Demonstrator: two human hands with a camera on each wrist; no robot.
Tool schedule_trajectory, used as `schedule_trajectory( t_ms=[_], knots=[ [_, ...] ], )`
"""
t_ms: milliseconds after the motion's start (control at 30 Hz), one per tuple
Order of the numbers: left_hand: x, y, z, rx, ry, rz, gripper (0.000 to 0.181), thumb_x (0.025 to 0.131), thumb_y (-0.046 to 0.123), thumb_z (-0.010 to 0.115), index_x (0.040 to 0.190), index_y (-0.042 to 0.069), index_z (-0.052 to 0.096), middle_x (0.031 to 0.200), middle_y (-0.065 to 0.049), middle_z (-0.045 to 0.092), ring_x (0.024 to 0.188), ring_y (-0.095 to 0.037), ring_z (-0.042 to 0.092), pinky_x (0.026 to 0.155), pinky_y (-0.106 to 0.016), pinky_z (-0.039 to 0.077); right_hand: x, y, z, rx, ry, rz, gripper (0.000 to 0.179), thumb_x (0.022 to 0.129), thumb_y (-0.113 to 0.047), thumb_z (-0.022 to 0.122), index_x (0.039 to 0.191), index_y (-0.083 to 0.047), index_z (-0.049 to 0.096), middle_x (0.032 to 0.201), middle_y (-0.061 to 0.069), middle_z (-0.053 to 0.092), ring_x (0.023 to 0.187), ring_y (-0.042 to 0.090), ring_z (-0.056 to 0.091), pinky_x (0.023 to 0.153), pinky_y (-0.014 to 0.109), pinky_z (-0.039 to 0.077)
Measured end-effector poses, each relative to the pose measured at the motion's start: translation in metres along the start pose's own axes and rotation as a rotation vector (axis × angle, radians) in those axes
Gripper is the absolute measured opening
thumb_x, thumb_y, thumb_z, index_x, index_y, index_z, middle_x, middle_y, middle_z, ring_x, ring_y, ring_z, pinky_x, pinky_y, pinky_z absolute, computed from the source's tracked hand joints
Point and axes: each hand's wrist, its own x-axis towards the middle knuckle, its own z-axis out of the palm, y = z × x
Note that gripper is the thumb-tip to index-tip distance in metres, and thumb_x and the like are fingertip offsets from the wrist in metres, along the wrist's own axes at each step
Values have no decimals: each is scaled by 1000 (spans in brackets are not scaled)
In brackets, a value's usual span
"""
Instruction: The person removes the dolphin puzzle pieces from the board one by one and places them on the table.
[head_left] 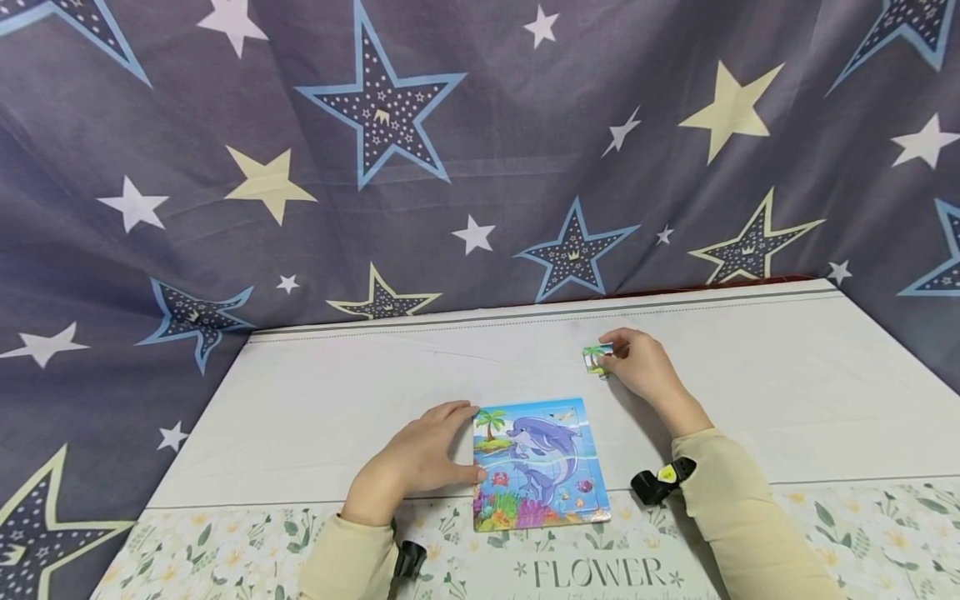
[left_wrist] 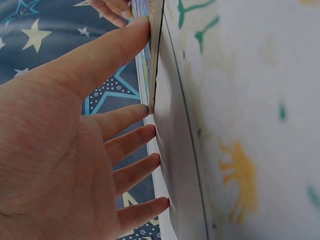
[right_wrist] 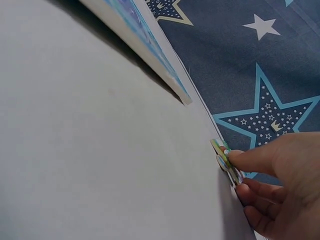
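A square jigsaw puzzle (head_left: 536, 467) with a dolphin picture lies flat at the front of the white cloth, partly over the floral strip. My left hand (head_left: 422, 450) is at its left side, thumb and index finger touching the edge; in the left wrist view the fingers (left_wrist: 131, 145) are spread and straight. Beyond the puzzle, to the right, my right hand (head_left: 641, 362) pinches a small puzzle piece (head_left: 596, 358) showing a palm tree. The right wrist view shows the piece (right_wrist: 223, 155) tilted close to the cloth; a second layer seems to lie beneath it, but I cannot tell.
The table (head_left: 360, 383) has a white cover with a floral strip (head_left: 225, 542) and the word FLOWER along the front. A dark star-patterned curtain (head_left: 420, 233) hangs behind it and down the left and right sides. Black straps circle both wrists.
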Motion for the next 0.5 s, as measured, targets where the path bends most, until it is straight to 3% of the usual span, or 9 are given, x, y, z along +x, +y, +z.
schedule_trajectory(
  t_ms=[500],
  knots=[
    [0, 0, 0, -6, 7, 8, 87, 80, 42, 81, 151, 9, 42, 156, -8, 36, 143, -34, 31, 113, -58, 29, 0, -6, -5, 24, 4, -14, 29, 92, -10, 69, 117, 3, 67, 107, 22, 66, 99, 38, 65, 79, 47, 53]
  ],
)
